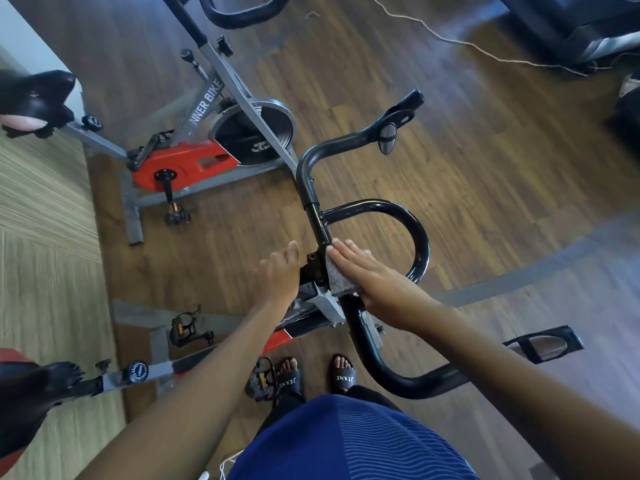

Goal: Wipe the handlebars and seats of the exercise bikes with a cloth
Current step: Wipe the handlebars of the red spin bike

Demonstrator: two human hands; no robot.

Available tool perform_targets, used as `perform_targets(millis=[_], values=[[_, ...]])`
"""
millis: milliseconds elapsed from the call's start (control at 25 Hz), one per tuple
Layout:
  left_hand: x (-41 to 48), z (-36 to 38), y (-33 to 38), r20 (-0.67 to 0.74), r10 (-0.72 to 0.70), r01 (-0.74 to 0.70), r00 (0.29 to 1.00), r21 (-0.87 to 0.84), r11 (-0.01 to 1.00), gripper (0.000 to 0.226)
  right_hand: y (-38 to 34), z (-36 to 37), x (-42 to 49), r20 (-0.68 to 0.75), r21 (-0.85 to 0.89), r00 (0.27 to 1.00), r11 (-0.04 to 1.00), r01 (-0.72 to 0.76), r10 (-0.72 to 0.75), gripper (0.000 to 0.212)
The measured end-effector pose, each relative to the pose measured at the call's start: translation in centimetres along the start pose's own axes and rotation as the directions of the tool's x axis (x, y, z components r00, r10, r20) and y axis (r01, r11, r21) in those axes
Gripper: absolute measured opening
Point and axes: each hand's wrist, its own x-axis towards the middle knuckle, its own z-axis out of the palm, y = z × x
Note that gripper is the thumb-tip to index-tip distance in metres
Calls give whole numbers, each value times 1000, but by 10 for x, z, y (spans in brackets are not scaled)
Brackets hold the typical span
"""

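I have my right hand point(374, 275) laid flat, fingers straight and together, pressing the grey cloth point(337, 284) onto the middle of the handlebars point(420, 251) at screen centre. My left hand point(277, 271) hangs relaxed at 9 o'clock of the cloth, holding nothing; I cannot tell whether it touches the stem. I judge I am mid-wipe on this bar. Next I should slide the cloth along the loop toward 2 o'clock, then the outer grips. This bike's seat point(31, 386) waits at 8 o'clock.
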Motion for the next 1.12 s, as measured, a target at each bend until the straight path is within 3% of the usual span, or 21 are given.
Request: perform_targets(millis=[160, 400, 560, 640, 760, 960, 1120], values=[[0, 0, 1, -21, -18, 18, 1000, 35, 999, 61, -3, -10, 38, -8, 32, 1000, 999, 9, -8, 81], [-1, 0, -2, -28, -3, 1, 1000, -73, 997, 59, -7, 4, -17, 2, 74, 997, 994, 80, -81, 76], [0, 2, -2, -37, 10, -14, 999, -102, 995, 61, 1, -26, -9, -218, 278, 971, 960, -31, 95, 56], [-1, 0, -2, -42, 23, -27, 999, -102, 994, 62, 13, -41, -2, -315, 266, 937, 962, -67, 152, 42], [-1, -1, -2, -38, 21, -25, 999, -96, 995, 61, 19, -47, 15, -233, 236, 964, 969, -71, 127, 29], [-3, -2, -1, -29, 13, -16, 1000, -90, 996, 59, 25, -43, 24, -51, 267, 997, 962, -48, 64, 29], [-3, -2, 0, -35, 18, -22, 999, -103, 994, 58, 23, -40, 24, -99, 230, 989, 969, -87, 112, 24]])
